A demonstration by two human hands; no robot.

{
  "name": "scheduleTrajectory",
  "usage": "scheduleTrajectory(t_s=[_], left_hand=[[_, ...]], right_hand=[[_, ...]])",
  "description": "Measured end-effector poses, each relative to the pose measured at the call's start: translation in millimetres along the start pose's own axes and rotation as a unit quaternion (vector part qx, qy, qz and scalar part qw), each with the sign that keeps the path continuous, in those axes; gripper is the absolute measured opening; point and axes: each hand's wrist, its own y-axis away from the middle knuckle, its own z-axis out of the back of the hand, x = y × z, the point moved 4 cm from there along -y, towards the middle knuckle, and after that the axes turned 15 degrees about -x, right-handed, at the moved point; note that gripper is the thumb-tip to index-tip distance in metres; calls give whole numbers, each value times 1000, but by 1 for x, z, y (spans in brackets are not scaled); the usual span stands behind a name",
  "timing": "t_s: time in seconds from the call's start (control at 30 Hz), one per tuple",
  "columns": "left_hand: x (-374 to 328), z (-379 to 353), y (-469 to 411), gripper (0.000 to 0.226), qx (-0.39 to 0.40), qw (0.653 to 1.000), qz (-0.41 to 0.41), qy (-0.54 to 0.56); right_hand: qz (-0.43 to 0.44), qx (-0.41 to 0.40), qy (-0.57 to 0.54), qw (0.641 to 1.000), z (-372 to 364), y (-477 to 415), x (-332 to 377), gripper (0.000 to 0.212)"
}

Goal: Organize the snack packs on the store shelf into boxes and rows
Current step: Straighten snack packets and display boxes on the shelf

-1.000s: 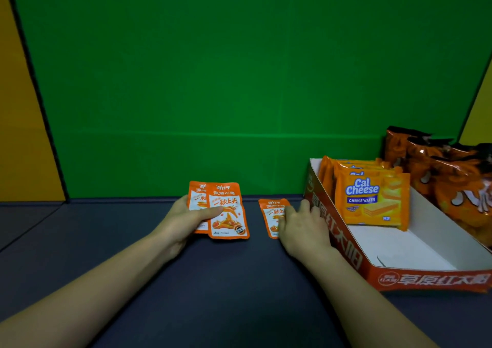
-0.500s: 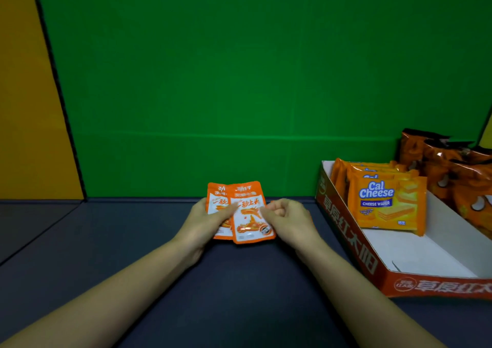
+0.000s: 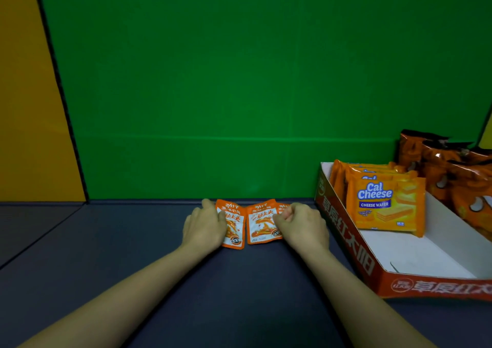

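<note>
Left hand [image 3: 203, 226] grips one orange snack sachet [image 3: 234, 229]; right hand [image 3: 303, 226], at its 3 o'clock, pinches the neighbouring sachet [image 3: 262, 226].

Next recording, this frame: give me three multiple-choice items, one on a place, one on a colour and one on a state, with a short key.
1. Where are the small orange sachets relative to the red display box?
A. inside it
B. on the dark shelf, to its left
C. on its far right

2. What colour is the back panel?
A. green
B. white
C. blue

3. How are the Cal Cheese wafer packs placed?
A. flat in a pile
B. upright, one behind another
C. scattered outside the box

Key:
1 B: the sachets are on the shelf between the left hand and the right hand, outside the box wall.
2 A: the panel is plain green.
3 B: the front pack faces the camera, with more packs standing behind it.
</note>
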Motion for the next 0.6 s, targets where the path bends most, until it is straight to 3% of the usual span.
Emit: scheduleTrajectory(t_s=[0.3, 0.5, 0.6], left_hand=[[-9, 1, 8, 28, -66, 985, -68, -147], [-11, 8, 11, 30, -81, 983, -59, -151], [-13, 26, 17, 29, -102, 966, -155, -181]], right_hand=[[92, -17, 94, 991, 4, 6, 8, 24], [146, -33, 81, 985, 10, 11, 17, 23], [183, -14, 22, 983, 12, 17, 24, 18]])
